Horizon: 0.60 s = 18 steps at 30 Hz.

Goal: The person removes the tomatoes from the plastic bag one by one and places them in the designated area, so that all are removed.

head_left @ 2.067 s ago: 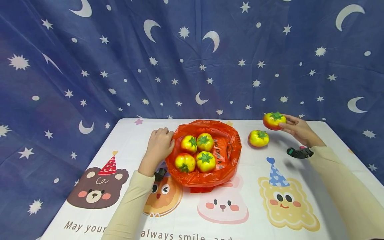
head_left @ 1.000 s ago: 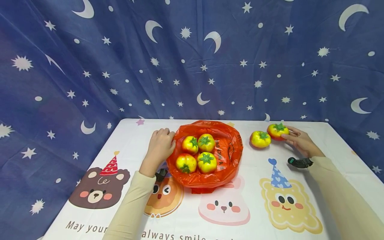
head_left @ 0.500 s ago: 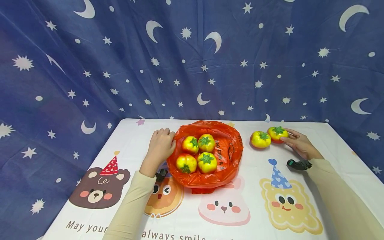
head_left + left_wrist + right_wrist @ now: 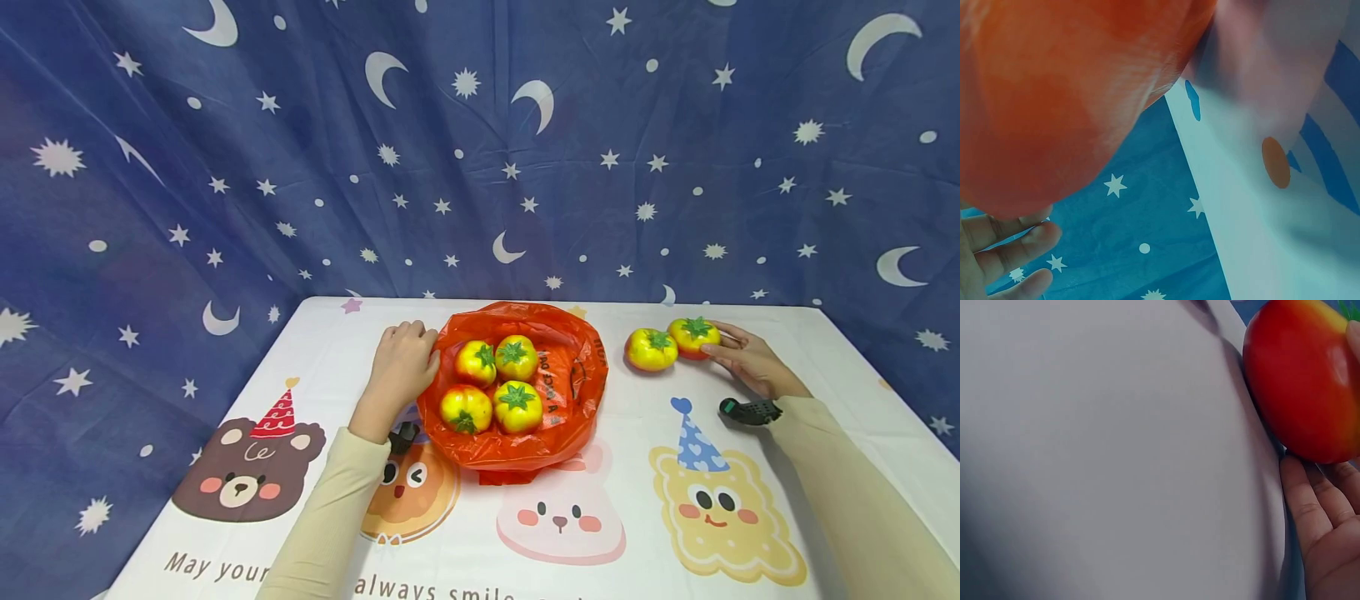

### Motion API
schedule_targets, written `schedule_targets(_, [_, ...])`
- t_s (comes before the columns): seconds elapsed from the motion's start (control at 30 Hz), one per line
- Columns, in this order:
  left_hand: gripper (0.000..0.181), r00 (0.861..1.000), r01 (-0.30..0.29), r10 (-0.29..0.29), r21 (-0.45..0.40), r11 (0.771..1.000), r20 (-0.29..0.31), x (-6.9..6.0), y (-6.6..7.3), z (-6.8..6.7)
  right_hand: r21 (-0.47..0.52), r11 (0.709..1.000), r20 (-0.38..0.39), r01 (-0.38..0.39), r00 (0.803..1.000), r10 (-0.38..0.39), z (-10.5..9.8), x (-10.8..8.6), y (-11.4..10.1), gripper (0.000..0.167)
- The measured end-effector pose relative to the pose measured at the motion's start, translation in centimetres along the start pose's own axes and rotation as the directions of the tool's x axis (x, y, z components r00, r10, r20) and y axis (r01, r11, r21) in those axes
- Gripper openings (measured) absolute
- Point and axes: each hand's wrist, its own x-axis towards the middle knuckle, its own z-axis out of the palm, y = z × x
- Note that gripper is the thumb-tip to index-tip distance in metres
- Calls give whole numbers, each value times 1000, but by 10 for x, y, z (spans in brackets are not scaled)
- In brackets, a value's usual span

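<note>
At the back right of the white table, my right hand [image 4: 757, 362] holds a red-and-yellow tomato [image 4: 692, 337] with a green leafy top, thumb on the near side. The tomato sits low, apparently on the cloth. A second tomato [image 4: 652, 350] lies just left of it. In the right wrist view, the held tomato [image 4: 1300, 381] shows its red side, with fingers under and behind it. My left hand [image 4: 401, 367] grips the left rim of an opened red plastic bag [image 4: 566, 446]. Several similar tomatoes [image 4: 517, 408] lie inside the bag. The left wrist view shows curled fingers [image 4: 1007, 250] against the bag.
The white tablecloth [image 4: 465, 525] carries printed cartoon animals and lettering. A blue curtain [image 4: 450, 217] with moons and stars hangs behind and to the left. Each wrist wears a small black device, such as the right one [image 4: 750, 411].
My right hand has lowered the tomato from the air to beside the other one on the table. Over the last half second almost nothing moved. My left hand stayed at the bag's rim.
</note>
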Motion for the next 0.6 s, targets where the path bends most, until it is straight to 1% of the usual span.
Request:
schedule_targets(0.23, [17, 1000, -1, 1, 1, 1000, -4, -1, 0, -1, 10, 1000, 2, -12, 1000, 12, -2, 1, 0, 92])
schedule_targets(0.53, [17, 1000, -4, 4, 4, 1000, -12, 0, -1, 1, -60, 998, 7, 1, 1000, -1, -6, -1, 0, 91])
schedule_targets(0.6, [16, 1000, -4, 4, 4, 1000, -13, 0, -1, 1, -41, 999, 10, 0, 1000, 0, -6, -2, 0, 90])
